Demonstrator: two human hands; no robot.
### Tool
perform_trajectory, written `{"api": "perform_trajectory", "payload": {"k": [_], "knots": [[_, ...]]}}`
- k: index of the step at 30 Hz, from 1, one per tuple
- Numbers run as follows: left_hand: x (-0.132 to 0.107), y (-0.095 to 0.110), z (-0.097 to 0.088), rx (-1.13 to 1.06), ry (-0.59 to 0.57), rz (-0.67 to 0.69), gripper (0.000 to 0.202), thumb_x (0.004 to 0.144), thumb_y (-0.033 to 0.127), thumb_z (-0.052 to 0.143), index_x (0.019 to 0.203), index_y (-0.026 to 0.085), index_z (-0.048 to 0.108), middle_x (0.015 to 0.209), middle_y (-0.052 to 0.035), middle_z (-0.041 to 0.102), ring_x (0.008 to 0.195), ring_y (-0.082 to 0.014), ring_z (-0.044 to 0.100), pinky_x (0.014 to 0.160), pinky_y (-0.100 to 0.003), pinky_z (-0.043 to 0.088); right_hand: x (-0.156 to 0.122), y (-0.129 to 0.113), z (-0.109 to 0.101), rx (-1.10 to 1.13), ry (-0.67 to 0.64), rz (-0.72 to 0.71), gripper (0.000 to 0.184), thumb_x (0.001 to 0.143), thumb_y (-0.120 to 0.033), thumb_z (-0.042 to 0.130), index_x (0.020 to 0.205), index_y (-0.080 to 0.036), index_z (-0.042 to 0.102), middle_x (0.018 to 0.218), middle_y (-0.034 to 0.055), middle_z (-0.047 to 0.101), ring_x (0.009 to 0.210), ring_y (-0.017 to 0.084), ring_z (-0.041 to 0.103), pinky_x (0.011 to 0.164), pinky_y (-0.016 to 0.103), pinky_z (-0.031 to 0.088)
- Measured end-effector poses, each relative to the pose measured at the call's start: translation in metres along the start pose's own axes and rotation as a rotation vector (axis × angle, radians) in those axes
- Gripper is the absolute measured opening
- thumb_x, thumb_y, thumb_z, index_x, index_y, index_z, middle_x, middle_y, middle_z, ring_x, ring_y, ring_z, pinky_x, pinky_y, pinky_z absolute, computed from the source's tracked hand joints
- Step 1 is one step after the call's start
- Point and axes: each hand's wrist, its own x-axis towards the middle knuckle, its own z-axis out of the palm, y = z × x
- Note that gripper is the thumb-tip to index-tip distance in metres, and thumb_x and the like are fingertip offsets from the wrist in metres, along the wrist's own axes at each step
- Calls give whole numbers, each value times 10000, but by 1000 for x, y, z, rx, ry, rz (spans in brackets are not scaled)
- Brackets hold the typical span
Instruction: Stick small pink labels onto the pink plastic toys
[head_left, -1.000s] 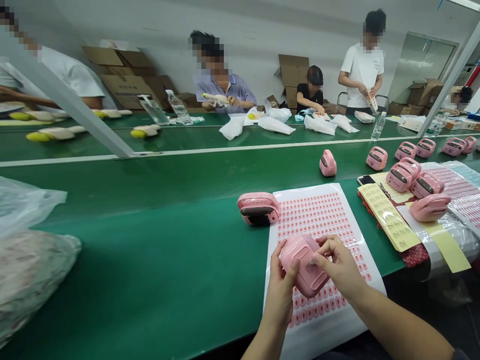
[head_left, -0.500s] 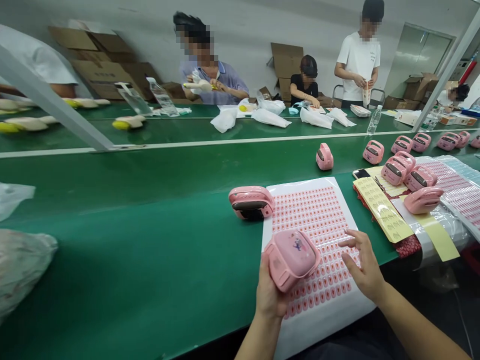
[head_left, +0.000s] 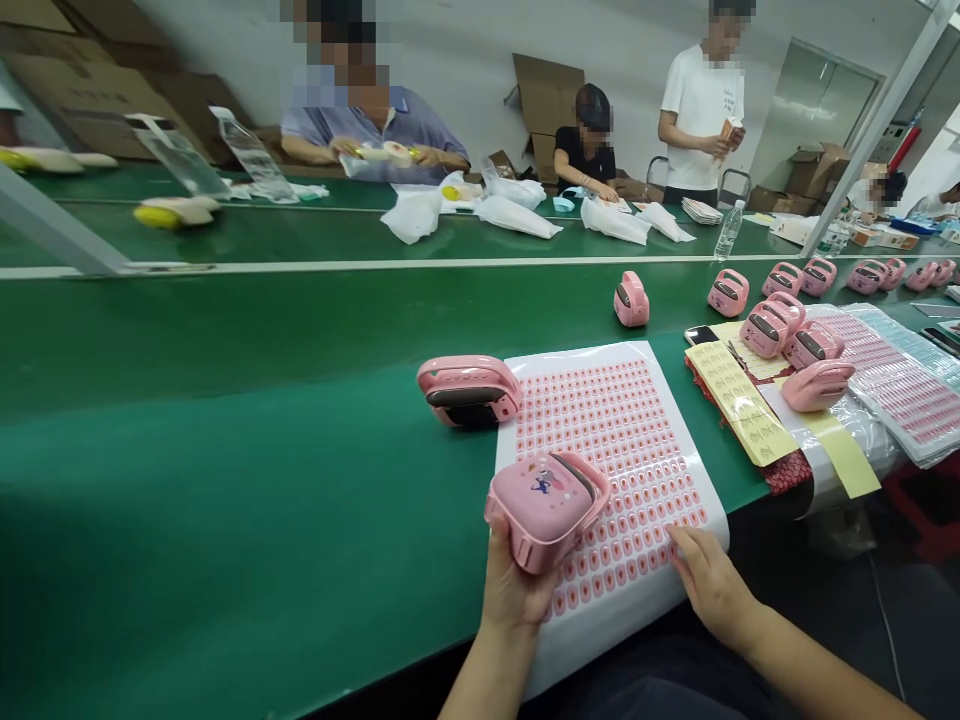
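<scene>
My left hand [head_left: 512, 590] holds a pink plastic handheld device [head_left: 547, 510] from below, just above the near edge of a white sheet of small pink labels [head_left: 607, 450]. A cartoon sticker shows on the device's top face. My right hand [head_left: 709, 585] rests on the sheet's lower right edge, apart from the device and holding nothing. A second pink device [head_left: 469, 392] lies on its side against the sheet's left edge.
Several pink devices [head_left: 787, 335] stand to the right beside yellow printed sheets [head_left: 739, 400], a phone [head_left: 701, 335] and plastic-wrapped label sheets [head_left: 896, 385]. Green belt [head_left: 225, 440] spreads left. Co-workers [head_left: 367, 130] handle items beyond a white rail [head_left: 450, 263].
My right hand has moved off the device, down to the sheet's edge. The device, still in my left hand, now shows its stickered face, and the whole view has shifted.
</scene>
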Motion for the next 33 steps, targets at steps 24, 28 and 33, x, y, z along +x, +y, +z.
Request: {"api": "perform_trajectory", "payload": {"k": [24, 28, 33], "knots": [[-18, -23, 15, -439, -253, -213, 466, 899, 433, 397, 1247, 151, 527, 992, -173, 704, 860, -262, 694, 730, -325, 573, 120, -91, 20, 1017, 375, 607, 339, 717, -268, 706, 1002, -235, 524, 877, 4, 575, 771, 135, 616, 707, 270, 542], [-20, -23, 16, -422, -241, -196, 452, 893, 425, 410, 1248, 167, 516, 1007, -164, 702, 842, -237, 696, 739, -306, 565, 120, -89, 22, 933, 346, 540, 310, 774, -275, 638, 1038, -235, 483, 902, 24, 563, 754, 139, 614, 699, 284, 558], [-27, -20, 27, -396, -174, -183, 430, 895, 376, 402, 1268, 183, 494, 1023, -145, 678, 833, -216, 677, 720, -290, 557, 115, -89, 29, 722, 378, 458, 249, 843, -259, 562, 1066, -231, 453, 908, 45, 534, 771, 155, 594, 688, 309, 553]]}}
